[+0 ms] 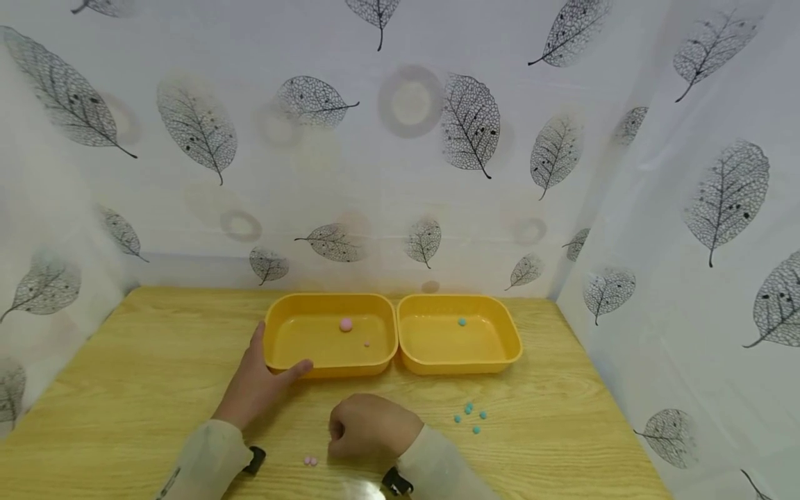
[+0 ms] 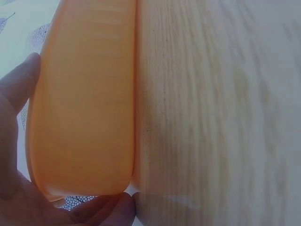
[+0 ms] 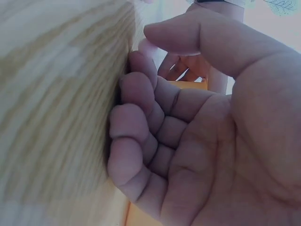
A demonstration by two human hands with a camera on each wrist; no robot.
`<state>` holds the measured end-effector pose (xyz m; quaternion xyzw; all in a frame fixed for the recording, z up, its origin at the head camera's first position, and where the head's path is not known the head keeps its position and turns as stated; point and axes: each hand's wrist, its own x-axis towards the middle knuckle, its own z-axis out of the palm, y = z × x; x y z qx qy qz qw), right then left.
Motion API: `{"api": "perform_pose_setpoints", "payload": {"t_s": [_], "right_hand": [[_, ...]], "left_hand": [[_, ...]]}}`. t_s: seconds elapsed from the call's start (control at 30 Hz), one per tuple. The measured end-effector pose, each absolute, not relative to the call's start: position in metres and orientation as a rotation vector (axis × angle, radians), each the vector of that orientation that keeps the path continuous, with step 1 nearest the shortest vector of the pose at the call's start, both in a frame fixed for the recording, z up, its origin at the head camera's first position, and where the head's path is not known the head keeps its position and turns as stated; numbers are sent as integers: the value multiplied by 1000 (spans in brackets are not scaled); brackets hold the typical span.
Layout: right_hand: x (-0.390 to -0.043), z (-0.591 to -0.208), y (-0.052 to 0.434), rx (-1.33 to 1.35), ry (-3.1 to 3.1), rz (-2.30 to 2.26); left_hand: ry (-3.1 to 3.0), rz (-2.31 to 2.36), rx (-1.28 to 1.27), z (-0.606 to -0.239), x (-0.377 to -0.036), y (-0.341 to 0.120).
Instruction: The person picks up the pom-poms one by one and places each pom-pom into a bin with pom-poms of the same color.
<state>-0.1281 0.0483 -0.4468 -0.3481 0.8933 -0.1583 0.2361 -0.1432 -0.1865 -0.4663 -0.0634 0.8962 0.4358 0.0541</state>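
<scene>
My left hand (image 1: 253, 385) grips the front left corner of the left yellow tray (image 1: 331, 367), thumb along the front rim and fingers around the end wall. In the left wrist view the tray's orange-looking wall (image 2: 84, 103) stands between the thumb (image 2: 21, 82) and the curled fingers. My right hand (image 1: 371, 425) is low on the table in front of that tray, fingers curled with their tips at the wood. The right wrist view shows a small pink bead (image 3: 147, 47) between thumb and index fingertip, partly hidden. Two pink beads (image 1: 310, 461) lie just left of this hand.
The left tray contains a larger pink ball (image 1: 346, 324) and a tiny pink bead (image 1: 367, 344). Against it stands a right yellow tray (image 1: 459, 368) with one teal bead (image 1: 462, 322). Several teal beads (image 1: 469, 410) lie on the wooden table (image 1: 562, 430). Leaf-patterned curtains (image 1: 400, 173) border the table.
</scene>
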Motion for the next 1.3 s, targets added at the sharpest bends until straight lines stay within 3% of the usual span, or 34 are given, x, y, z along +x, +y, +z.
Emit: {"api": "perform_pose_setpoints", "payload": {"t_s": [1.3], "right_hand": [[-135,-453,47,-955,2411,-420]], "left_hand": [[2717,1327,-203,-469,-146,-186]]}}
